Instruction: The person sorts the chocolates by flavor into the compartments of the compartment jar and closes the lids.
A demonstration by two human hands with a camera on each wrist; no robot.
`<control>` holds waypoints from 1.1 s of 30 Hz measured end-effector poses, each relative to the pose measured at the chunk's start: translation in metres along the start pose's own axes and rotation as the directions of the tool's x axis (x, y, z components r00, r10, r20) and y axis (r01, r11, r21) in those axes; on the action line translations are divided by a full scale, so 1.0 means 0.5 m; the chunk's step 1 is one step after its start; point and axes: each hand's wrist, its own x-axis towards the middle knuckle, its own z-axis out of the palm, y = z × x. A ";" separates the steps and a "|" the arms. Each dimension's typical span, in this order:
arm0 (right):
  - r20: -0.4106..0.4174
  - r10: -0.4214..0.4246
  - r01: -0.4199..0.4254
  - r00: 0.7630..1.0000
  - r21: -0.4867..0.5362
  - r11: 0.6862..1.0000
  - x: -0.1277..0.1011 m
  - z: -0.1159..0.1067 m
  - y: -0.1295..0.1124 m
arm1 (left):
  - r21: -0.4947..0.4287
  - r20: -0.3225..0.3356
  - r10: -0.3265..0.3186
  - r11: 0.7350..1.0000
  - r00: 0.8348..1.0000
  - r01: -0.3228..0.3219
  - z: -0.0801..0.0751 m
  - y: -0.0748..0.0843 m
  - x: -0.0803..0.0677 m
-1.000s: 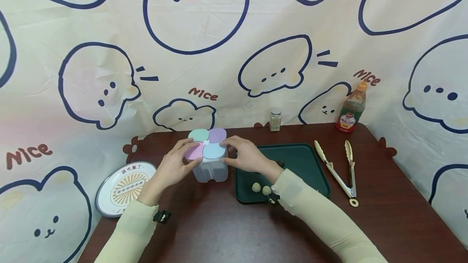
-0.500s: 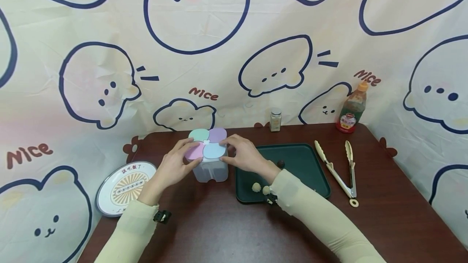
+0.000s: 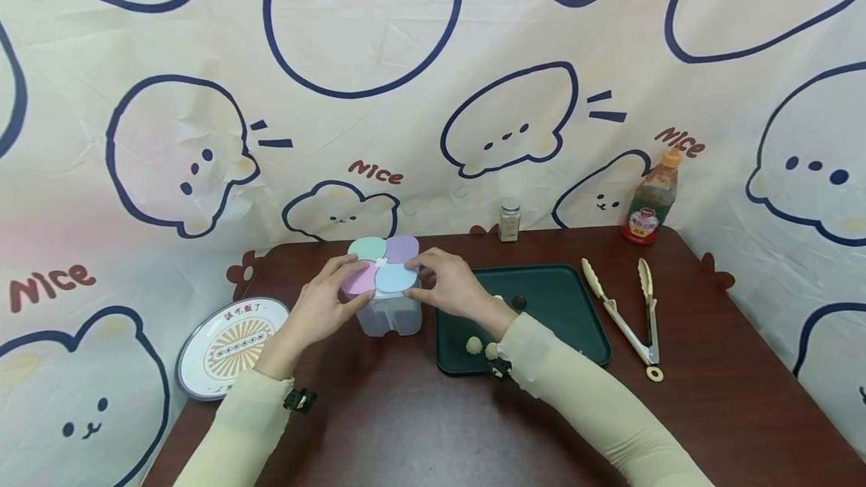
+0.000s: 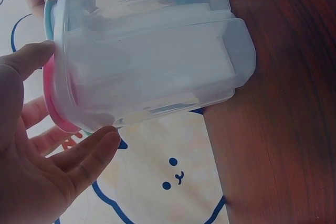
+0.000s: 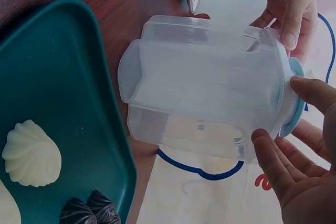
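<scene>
Person seated at a dark wood table (image 3: 419, 427), both hands on a clear plastic container (image 3: 389, 314) w/ four compartments; it stands on the table just left of a green tray (image 3: 555, 299). Container top has four petal-shaped lids: mint (image 3: 367, 248), purple (image 3: 402, 246), pink (image 3: 357, 282), blue (image 3: 395, 278); all four look down and closed.

Left hand (image 3: 323, 307) holds the container's left side; thumb on the pink lid edge, fingers curled under the rim, seen close in the left wrist view (image 4: 79, 153). Right hand (image 3: 449, 285) pinches at the blue lid's edge; thumb above, fingers below the rim, per the right wrist view (image 5: 286, 161).

Step in hand, as a judgement: steadying the container and working at a lid, prob. the blue one; the next move would call for a small upward pry w/ the right fingertips while the left hand keeps the body from tipping or sliding.

Contents: container compartments look empty through the clear walls in both wrist views. Tray holds pale shell-ridged dumplings (image 5: 31, 153) and dark round pieces (image 5: 86, 211) near its front-left corner.

Elsewhere: cream tongs (image 3: 629, 314) right of the tray; sauce bottle w/ orange cap (image 3: 651, 201) and small spice jar (image 3: 509, 220) at the table's back edge; patterned round plate (image 3: 230, 344) at far left, overhanging the table edge; cartoon-print cloth backdrop (image 3: 433, 81) behind.
</scene>
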 end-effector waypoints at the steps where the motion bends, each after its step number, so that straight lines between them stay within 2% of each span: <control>1: 0.000 0.003 -0.003 1.000 0.000 1.000 0.000 0.000 0.000 | 0.000 0.001 -0.002 1.000 1.000 0.002 0.000 0.000 0.000; 24: 0.016 0.003 -0.003 1.000 0.015 1.000 -0.003 -0.001 -0.003 | 0.013 0.012 -0.005 1.000 1.000 0.005 -0.003 0.006 0.000; 33: 0.015 0.011 -0.011 1.000 -0.030 0.999 0.000 -0.006 -0.006 | 0.015 0.008 0.002 1.000 1.000 -0.002 -0.002 0.006 0.002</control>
